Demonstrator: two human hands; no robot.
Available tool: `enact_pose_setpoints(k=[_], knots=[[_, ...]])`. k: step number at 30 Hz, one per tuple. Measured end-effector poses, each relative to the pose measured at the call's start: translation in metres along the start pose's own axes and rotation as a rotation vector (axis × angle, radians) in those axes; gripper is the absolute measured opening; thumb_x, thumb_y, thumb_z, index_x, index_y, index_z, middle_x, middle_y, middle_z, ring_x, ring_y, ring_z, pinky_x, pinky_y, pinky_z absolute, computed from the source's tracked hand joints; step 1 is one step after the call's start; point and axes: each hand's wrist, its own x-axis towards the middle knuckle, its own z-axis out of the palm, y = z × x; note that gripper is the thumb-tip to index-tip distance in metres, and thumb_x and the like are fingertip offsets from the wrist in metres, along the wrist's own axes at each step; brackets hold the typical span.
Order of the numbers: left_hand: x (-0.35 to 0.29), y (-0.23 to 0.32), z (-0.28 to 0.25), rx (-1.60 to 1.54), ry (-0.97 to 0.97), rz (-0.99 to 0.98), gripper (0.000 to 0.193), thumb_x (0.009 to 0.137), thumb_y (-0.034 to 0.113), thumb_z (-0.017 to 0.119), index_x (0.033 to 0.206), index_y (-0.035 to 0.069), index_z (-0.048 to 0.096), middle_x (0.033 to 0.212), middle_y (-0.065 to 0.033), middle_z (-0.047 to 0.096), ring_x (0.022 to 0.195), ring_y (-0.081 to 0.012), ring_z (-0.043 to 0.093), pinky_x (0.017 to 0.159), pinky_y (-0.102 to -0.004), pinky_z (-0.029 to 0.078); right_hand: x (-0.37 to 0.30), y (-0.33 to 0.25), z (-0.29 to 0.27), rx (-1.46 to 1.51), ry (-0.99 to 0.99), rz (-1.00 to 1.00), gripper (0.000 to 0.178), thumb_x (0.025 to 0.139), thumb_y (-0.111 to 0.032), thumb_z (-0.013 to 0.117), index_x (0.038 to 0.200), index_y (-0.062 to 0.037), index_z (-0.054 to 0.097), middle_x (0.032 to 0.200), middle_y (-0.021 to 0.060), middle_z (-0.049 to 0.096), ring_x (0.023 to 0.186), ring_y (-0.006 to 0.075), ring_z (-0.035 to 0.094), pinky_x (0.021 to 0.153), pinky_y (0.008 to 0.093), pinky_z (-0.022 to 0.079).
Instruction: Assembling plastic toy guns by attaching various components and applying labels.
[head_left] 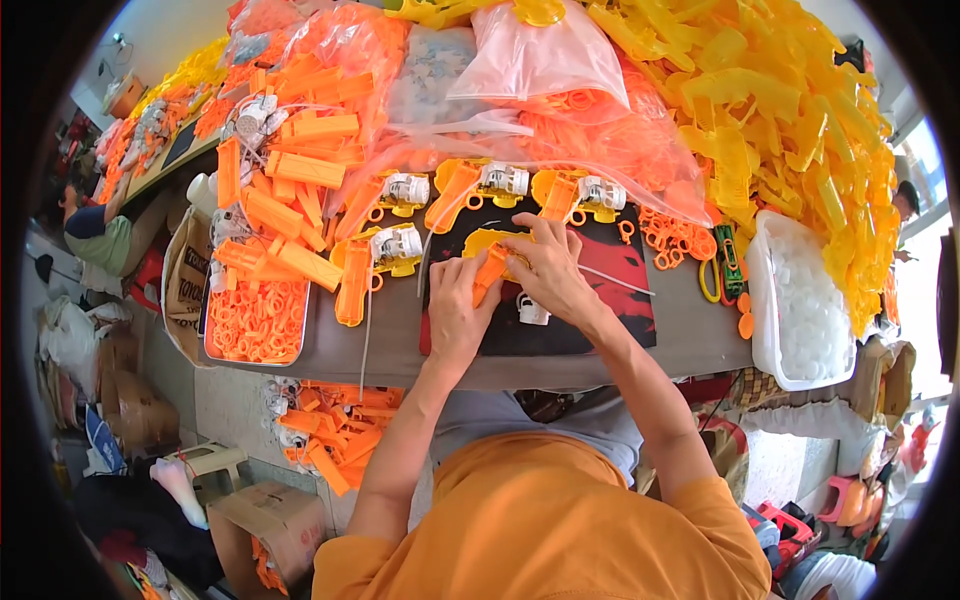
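Over the black and red mat (610, 325), my left hand (458, 305) grips an orange plastic handle piece (489, 272) from its left side. My right hand (552, 268) is closed on the same piece from the right, its fingers partly covering it. A yellow plastic shell half (484, 240) lies against the orange piece, just beyond my fingers. A white mechanism (532, 310) rests on the mat under my right hand. From beside that hand a thin white tube (620, 283) sticks out to the right.
Several part-built pistol-shaped toys (378, 262) line the mat's left and far edges. Orange handles (300, 170) are heaped left, above a tray of orange rings (256, 320). Yellow shells (770, 100) pile up right, behind a white bin (762, 330) and scissors (710, 281).
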Motion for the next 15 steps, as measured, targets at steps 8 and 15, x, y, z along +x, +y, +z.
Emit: enact_pose_setpoints(k=[8, 15], knots=[[0.0, -0.006, 0.004, -0.012, 0.034, 0.036, 0.042, 0.08, 0.007, 0.075, 0.12, 0.002, 0.062, 0.101, -0.0127, 0.06, 0.097, -0.0334, 0.053, 0.087, -0.0423, 0.048, -0.069, -0.06, -0.004, -0.164, 0.232, 0.203, 0.07, 0.076, -0.023, 0.079, 0.138, -0.0093, 0.049, 0.139, 0.0187, 0.044, 0.116, 0.0346, 0.05, 0.09, 0.0453, 0.042], [0.002, -0.018, -0.002, -0.029, 0.015, 0.048, 0.04, 0.08, 0.008, 0.076, 0.117, 0.002, 0.064, 0.101, -0.0132, 0.063, 0.095, -0.0341, 0.056, 0.087, -0.0417, 0.047, -0.037, -0.036, -0.04, 0.163, 0.074, 0.242, 0.045, 0.087, -0.018, 0.066, 0.129, -0.0051, 0.057, 0.112, 0.0169, 0.055, 0.101, 0.0345, 0.059, 0.081, 0.0438, 0.05]])
